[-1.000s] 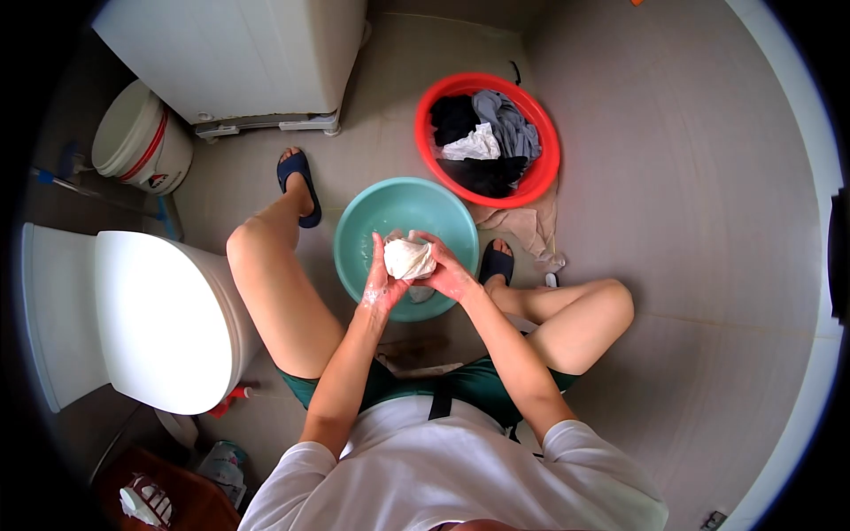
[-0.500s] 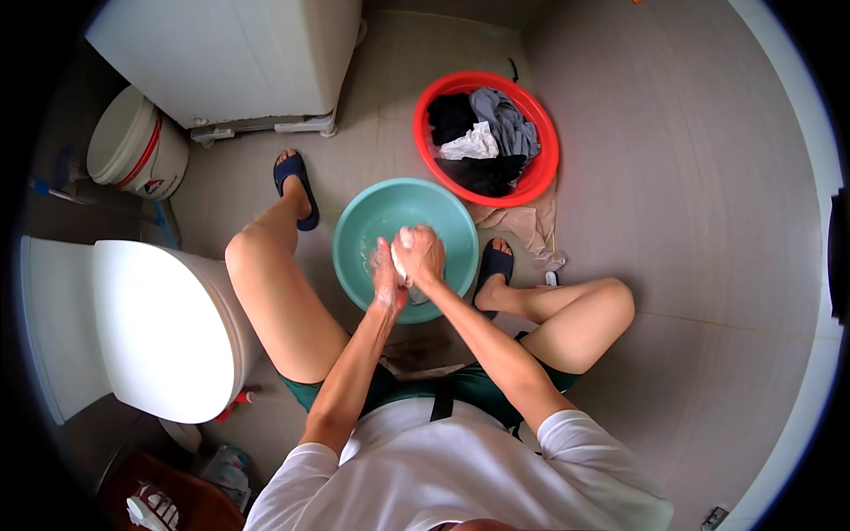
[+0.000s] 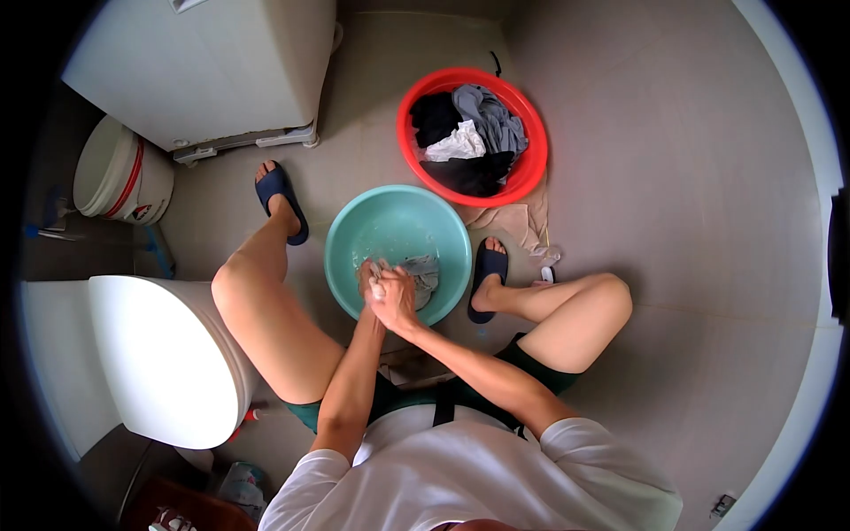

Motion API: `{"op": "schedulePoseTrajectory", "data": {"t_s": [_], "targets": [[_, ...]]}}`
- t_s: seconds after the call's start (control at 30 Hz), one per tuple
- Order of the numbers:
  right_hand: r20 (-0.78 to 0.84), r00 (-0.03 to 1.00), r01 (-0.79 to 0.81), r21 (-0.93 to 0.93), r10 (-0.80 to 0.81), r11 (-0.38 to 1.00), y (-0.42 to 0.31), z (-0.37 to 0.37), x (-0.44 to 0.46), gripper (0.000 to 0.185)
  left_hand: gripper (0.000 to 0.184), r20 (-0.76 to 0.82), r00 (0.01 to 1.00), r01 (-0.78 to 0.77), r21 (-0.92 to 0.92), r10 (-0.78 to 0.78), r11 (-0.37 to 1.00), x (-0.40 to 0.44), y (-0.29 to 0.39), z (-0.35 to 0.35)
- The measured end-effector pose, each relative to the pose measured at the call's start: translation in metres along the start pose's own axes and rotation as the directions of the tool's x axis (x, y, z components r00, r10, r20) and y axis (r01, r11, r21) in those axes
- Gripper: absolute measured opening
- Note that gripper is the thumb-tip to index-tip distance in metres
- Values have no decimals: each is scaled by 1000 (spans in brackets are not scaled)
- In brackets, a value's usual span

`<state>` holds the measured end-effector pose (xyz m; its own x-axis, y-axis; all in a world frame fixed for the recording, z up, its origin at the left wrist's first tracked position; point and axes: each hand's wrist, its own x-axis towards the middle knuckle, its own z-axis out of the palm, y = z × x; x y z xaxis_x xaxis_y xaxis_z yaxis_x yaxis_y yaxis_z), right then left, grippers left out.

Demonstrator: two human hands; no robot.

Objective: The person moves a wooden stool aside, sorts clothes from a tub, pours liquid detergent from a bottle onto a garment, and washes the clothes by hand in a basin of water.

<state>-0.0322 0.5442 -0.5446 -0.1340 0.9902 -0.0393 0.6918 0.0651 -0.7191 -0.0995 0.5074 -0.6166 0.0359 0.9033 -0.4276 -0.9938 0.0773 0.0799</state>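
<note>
Over the near side of the teal basin (image 3: pixel 343 226), my two hands are pressed together. My right hand (image 3: pixel 397 299) is closed round a bunched, pale wet cloth (image 3: pixel 377 288). Against its other side my left hand (image 3: pixel 365 278) grips the same bundle, its fingers partly hidden by the right hand. A grey, wet piece of cloth (image 3: pixel 425 276) lies in the basin just right of my hands. Whether it joins the held bundle I cannot tell. Suds or droplets speckle the basin's inside.
A red tub (image 3: pixel 540 146) of black, grey and white clothes (image 3: pixel 490 115) stands beyond the basin, partly on a beige cloth (image 3: pixel 522 226). A toilet (image 3: pixel 164 363) and a white bucket (image 3: pixel 111 168) are at left, a white appliance (image 3: pixel 221 71) behind. My slippered feet flank the basin.
Both hands have moved down and left, nearer to me, with the cloth between them. More of the grey cloth in the basin shows. The view has shifted slightly.
</note>
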Motion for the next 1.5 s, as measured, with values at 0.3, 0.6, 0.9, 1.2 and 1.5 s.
{"op": "schedulePoseTrajectory", "data": {"t_s": [0.3,0.6,0.9,1.2,1.5], "targets": [[780,615,-785,619,113,1,79,-22,44,44,25,-75,992,106,112,-98,988,-25,-5,88],[603,792,-587,707,98,395,63,-38,18,36,40,-223,966,-61,285,128,957,-1,12,33],[109,884,455,22,-454,890,-53,-60,-58,26,29,-250,968,29,179,17,983,24,-20,-59],[179,977,132,-67,-119,989,-58,-41,-24,18,35,-28,995,93,9,-93,996,-10,1,23],[150,986,-85,77,73,993,-40,-27,6,22,38,-185,982,9,211,31,977,-10,-8,25]]}}
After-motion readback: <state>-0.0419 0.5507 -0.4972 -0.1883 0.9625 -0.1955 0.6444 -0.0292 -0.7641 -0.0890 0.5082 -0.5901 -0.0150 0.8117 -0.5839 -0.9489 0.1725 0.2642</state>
